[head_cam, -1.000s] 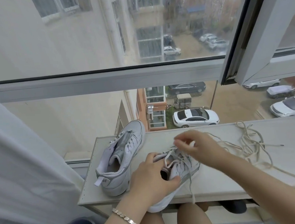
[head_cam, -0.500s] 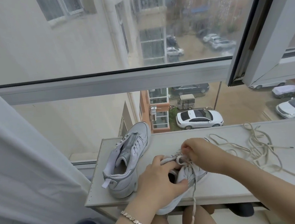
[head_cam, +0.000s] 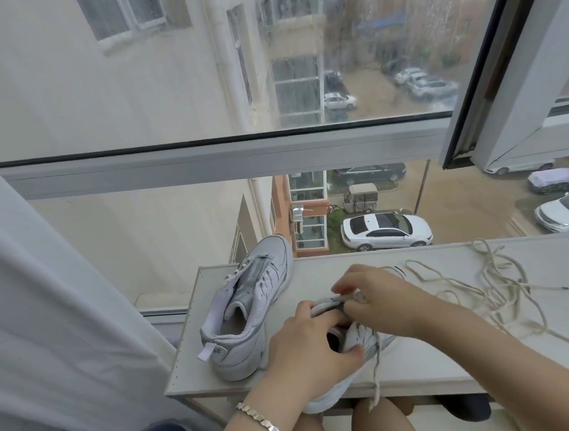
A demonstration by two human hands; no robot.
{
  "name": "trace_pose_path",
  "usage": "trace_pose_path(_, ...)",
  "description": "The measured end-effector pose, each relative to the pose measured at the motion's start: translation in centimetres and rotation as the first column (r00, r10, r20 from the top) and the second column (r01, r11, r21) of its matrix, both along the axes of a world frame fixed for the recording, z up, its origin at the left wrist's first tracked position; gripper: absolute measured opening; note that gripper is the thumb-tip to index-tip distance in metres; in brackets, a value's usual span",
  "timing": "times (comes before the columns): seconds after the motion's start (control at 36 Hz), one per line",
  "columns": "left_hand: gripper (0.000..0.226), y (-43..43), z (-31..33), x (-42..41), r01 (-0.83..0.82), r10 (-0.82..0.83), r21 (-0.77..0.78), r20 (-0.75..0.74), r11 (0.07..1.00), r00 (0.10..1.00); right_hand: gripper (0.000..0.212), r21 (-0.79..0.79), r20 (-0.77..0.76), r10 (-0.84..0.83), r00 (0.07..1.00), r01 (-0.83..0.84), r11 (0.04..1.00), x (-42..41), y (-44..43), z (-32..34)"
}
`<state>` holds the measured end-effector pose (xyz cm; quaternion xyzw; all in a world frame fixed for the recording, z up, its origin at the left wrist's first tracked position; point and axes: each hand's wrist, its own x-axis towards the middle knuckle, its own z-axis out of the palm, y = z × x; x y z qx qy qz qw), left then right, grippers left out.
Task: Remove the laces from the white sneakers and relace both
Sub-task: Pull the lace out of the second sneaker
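One sneaker (head_cam: 251,318) stands on the left of the desk (head_cam: 427,368), toe toward the window (head_cam: 203,164). Just right of it, a second sneaker (head_cam: 363,340) overhangs the near edge, under the left hand (head_cam: 309,354) and right hand (head_cam: 380,303). A lace (head_cam: 503,299) sprawls farther right.

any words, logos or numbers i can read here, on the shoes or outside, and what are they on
No text here can be read.
Heel mark on the unlaced sneaker: dark, too blurred to read.
Held sneaker, left hand gripping it, right hand pinching its lace: no lettering shows.
White car and the others outside: plates too small to read.
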<state>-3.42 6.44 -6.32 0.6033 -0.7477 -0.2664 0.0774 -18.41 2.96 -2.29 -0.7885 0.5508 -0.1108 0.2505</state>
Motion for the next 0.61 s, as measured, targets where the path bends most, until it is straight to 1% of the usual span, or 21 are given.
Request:
trace_pose_path(0.11,0.045,0.0,0.1,0.0,0.004,-0.004,0.009,-0.007,1.000,1.000,0.025,-0.041,-0.219,0.056,0.974,-0.067,0.997,0.9,-0.7,0.0)
trace_pose_path(0.17,0.046,0.0,0.0,0.0,0.004,-0.004,0.007,-0.012,1.000,1.000,0.024,-0.082,-0.282,0.054,0.958,-0.080,0.993,0.9,-0.8,0.0)
trace_pose_path(0.19,0.046,0.0,0.0,0.1,0.007,-0.007,0.003,-0.015,1.000,1.000,0.024,-0.109,-0.285,0.042,0.958,-0.076,0.991,0.8,-0.8,-0.1)
trace_pose_path(0.25,0.047,0.1,0.0,0.1,0.027,-0.027,-0.006,-0.018,1.000,0.999,0.023,-0.160,-0.245,0.003,0.969,-0.043,0.986,0.2,-0.5,-0.3)
trace_pose_path(0.33,0.048,0.1,-0.1,0.1,0.061,-0.062,-0.018,-0.015,0.998,0.998,0.022,-0.294,-0.214,-0.081,0.974,0.015,0.956,-0.7,-0.1,-0.7)
trace_pose_path(0.36,0.047,0.1,-0.1,0.1,0.057,-0.057,-0.014,-0.019,0.998,0.998,0.020,-0.325,-0.189,-0.121,0.974,0.054,0.944,-1.0,-0.2,-0.8)
trace_pose_path(0.39,0.046,0.0,-0.1,0.2,0.047,-0.047,-0.005,-0.024,0.999,0.999,0.018,-0.338,-0.137,-0.185,0.973,0.130,0.932,-1.5,-0.3,-0.8)
trace_pose_path(0.42,0.045,0.0,-0.1,0.2,0.039,-0.039,0.006,-0.028,0.999,0.999,0.016,-0.336,-0.065,-0.274,0.959,0.238,0.911,-2.3,-0.7,-0.8)
trace_pose_path(0.44,0.045,-0.1,-0.1,0.3,0.038,-0.037,0.015,-0.026,0.999,0.999,0.015,-0.318,0.007,-0.381,0.924,0.364,0.876,-3.3,-1.0,-0.7)
trace_pose_path(0.5,0.045,-0.1,-0.2,0.3,0.039,-0.038,0.032,-0.016,0.999,0.999,0.016,-0.233,0.132,-0.601,0.788,0.614,0.754,-6.0,-1.6,-0.3)
trace_pose_path(0.53,0.045,-0.2,-0.2,0.2,0.036,-0.036,0.040,-0.014,0.999,0.999,0.018,-0.182,0.171,-0.680,0.713,0.701,0.689,-7.3,-1.7,-0.2)
trace_pose_path(0.56,0.045,-0.2,-0.2,0.2,0.031,-0.031,0.043,-0.015,0.999,0.999,0.021,-0.145,0.166,-0.730,0.663,0.749,0.647,-8.2,-1.6,-0.1)
trace_pose_path(0.58,0.044,-0.2,-0.2,0.2,0.026,-0.026,0.042,-0.020,0.999,0.999,0.022,-0.122,0.120,-0.744,0.658,0.753,0.646,-8.5,-1.4,-0.1)
trace_pose_path(0.61,0.043,-0.3,-0.3,0.1,0.023,-0.022,0.036,-0.025,0.999,0.999,0.022,-0.113,0.052,-0.726,0.685,0.727,0.678,-8.4,-1.3,-0.2)
